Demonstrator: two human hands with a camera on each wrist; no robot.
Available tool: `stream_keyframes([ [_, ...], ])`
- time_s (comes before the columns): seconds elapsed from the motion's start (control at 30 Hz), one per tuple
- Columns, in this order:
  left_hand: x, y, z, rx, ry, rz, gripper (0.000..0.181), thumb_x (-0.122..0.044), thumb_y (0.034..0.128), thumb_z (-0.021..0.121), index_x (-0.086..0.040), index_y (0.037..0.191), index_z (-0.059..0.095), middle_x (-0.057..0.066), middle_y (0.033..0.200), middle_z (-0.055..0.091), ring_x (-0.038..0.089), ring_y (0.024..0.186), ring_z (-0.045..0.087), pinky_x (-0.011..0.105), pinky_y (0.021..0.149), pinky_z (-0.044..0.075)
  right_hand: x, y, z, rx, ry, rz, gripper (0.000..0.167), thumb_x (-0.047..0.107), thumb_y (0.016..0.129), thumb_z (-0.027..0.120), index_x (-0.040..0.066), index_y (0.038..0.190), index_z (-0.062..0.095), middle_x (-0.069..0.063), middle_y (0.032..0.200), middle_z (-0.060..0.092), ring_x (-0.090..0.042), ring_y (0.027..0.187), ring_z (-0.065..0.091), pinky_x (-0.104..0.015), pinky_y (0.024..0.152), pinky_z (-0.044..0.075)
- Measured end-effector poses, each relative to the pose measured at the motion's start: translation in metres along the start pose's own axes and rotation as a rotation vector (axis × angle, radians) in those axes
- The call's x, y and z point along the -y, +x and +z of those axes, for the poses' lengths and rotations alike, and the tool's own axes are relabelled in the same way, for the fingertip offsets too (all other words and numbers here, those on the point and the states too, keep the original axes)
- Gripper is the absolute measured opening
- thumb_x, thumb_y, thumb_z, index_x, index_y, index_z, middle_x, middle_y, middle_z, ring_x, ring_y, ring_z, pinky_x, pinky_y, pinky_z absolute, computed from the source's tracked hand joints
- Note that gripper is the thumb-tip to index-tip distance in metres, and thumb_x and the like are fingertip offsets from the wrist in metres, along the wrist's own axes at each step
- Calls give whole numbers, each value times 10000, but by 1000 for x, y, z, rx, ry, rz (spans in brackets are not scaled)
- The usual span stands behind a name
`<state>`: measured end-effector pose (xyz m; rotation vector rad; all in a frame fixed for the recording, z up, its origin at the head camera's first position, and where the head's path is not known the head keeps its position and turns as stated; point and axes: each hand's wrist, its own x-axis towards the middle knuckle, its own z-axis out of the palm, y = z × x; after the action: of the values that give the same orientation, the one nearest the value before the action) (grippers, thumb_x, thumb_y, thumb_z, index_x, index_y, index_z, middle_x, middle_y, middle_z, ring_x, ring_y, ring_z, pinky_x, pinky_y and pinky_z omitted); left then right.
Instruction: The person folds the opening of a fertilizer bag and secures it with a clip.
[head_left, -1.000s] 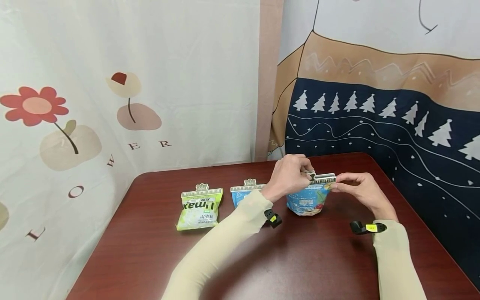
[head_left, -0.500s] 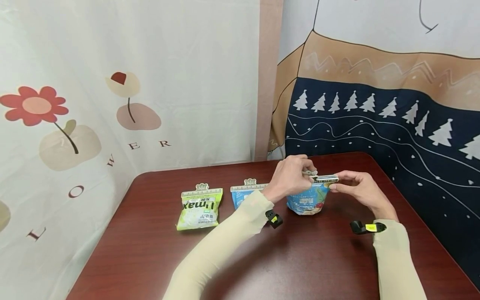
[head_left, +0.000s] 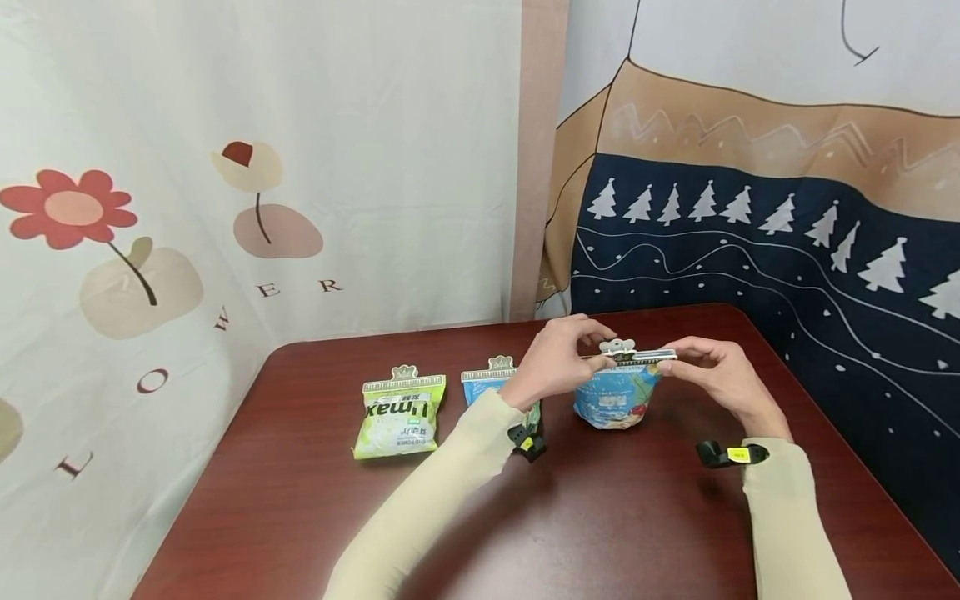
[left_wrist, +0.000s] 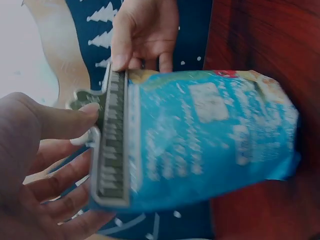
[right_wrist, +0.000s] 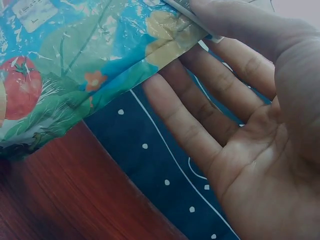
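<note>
A blue snack bag stands on the table at the right, its top edge held in a long ruler-patterned clip with a crown-shaped handle. My right hand pinches the clip's right end, thumb in front and fingers behind. In the left wrist view my left hand has its thumb across the clip's handle, with its other fingers loosely extended behind the clip. The right wrist view shows the bag's printed vegetables close to my right fingers.
A green snack bag with a similar clip lies at the left. Another blue bag, clipped at the top, is partly hidden behind my left forearm. The dark red table backs onto printed curtains.
My left hand has loosened from the clip's handle and shifted slightly left, so the handle now shows. The right hand stays at the clip's right end.
</note>
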<state>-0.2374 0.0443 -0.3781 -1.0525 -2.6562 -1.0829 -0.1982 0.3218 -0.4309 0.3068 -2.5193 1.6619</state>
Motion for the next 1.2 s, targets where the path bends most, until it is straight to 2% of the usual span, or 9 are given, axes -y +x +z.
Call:
stream_keyframes([
  [0.1,13,-11,0,-27,-97,-43,307,-231,895,813,-160,1187,753,-11,1106,725,175,1050,671,325,903,578,0,1,0,3,-3,-2,293,218,934,774,46,1167,726,112,956,764,-143,845,706,-206,783,576],
  [0.2,23,-22,1,-65,-186,-98,282,-192,892,816,-146,1164,759,8,1133,746,163,1045,690,384,923,590,0,0,1,9,-2,-2,298,216,937,770,40,1172,722,117,963,766,-116,849,704,-196,790,571],
  [0.37,34,-36,7,-138,-322,-208,175,-201,887,821,-216,1059,787,-73,1054,779,65,957,707,289,829,587,0,-1,1,12,-12,6,299,224,945,761,50,1184,722,119,968,766,-133,865,709,-196,797,564],
  [0.53,40,-45,16,-235,-470,-316,134,-202,867,838,-223,993,798,-50,968,797,67,887,712,241,672,511,1,0,3,0,-34,13,309,249,946,760,53,1184,730,99,957,770,-125,855,706,-187,798,548],
  [0.7,41,-47,23,-309,-490,-336,128,-194,855,843,-185,980,819,-10,940,807,41,785,649,227,561,400,-1,-2,6,-81,-89,-2,328,253,915,796,31,1152,754,74,934,783,-73,812,689,-171,752,528],
  [0.83,40,-44,25,-324,-462,-334,88,-181,866,831,-189,953,822,-13,904,805,63,653,526,231,507,344,-5,-4,8,-154,-110,23,369,286,898,814,27,1155,763,130,910,772,-38,807,662,-173,718,519],
  [0.9,40,-41,25,-323,-456,-333,78,-169,866,830,-192,941,822,-15,881,802,60,634,556,230,498,349,-6,-4,8,-174,-101,32,378,288,900,811,23,1166,760,155,905,765,-37,806,660,-176,712,527],
  [1.07,42,-35,22,-313,-489,-339,79,-132,847,842,-148,922,822,34,852,802,91,703,731,262,585,545,-7,-1,11,-187,-45,-1,372,237,910,801,-15,1178,744,92,921,788,-51,766,701,-172,702,560],
  [1.2,43,-29,17,-280,-547,-383,104,-115,846,840,-96,945,814,84,880,800,152,713,767,352,722,637,-3,1,16,-197,-17,23,377,249,905,807,-15,1168,746,106,887,789,-82,746,735,-175,717,560],
])
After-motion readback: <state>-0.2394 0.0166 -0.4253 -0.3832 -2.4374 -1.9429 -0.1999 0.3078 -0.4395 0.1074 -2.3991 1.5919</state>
